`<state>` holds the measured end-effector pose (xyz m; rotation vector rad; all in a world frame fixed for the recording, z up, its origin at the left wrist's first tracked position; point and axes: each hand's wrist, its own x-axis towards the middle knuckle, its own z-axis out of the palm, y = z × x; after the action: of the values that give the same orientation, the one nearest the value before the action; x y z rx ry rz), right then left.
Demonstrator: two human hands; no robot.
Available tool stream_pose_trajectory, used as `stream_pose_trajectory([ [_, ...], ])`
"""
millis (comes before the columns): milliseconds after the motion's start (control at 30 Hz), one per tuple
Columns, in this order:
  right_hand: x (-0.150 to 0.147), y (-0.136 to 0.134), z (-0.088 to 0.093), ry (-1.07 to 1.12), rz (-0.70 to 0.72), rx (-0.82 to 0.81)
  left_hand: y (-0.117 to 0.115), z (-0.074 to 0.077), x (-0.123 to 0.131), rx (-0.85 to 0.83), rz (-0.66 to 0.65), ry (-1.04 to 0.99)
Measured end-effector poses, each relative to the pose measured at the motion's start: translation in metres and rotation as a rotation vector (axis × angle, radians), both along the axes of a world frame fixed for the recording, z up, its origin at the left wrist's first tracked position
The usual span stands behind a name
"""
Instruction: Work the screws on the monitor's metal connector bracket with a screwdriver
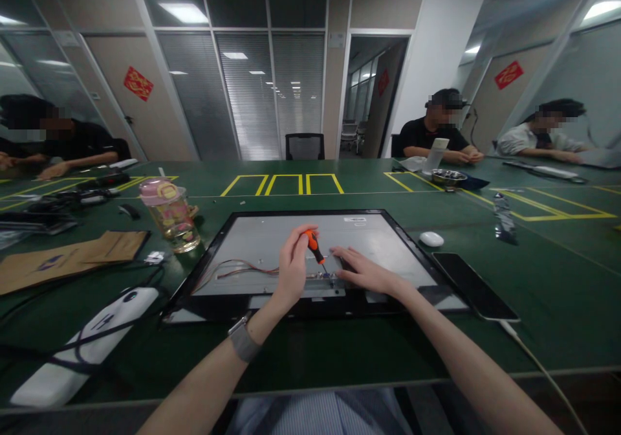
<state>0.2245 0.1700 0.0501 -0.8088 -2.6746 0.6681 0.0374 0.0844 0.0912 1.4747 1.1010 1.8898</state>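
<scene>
A monitor panel lies face down on the green table, its grey metal back up. My left hand is closed round an orange-and-black screwdriver, whose tip points down at a small board near the panel's front edge. My right hand rests flat on the panel just right of the tip, fingers stretched out. A bundle of thin coloured wires runs along the panel to the left of my left hand. A watch with a grey strap sits on my left wrist.
A pink-lidded cup and brown paper bags lie left of the panel, a white device with black cables at front left. A white mouse and a black phone with a cable lie to the right. Three people sit at the table's far sides.
</scene>
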Motion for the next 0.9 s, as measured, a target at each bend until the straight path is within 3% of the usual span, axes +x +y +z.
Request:
stream_pose_trajectory([
  [167,0.001,0.001,-0.002,-0.002,-0.003,0.004,-0.002,0.003,0.001,0.036,0.104,0.085],
  [333,0.001,0.001,-0.001,-0.014,0.003,-0.004,0.001,0.000,-0.002,0.011,-0.038,-0.073],
  [567,0.002,0.002,-0.002,-0.002,0.005,0.004,-0.001,0.007,-0.001,0.028,0.113,0.054],
  [900,0.000,0.002,-0.002,-0.004,0.019,0.007,0.004,-0.004,0.000,-0.015,-0.055,-0.141],
])
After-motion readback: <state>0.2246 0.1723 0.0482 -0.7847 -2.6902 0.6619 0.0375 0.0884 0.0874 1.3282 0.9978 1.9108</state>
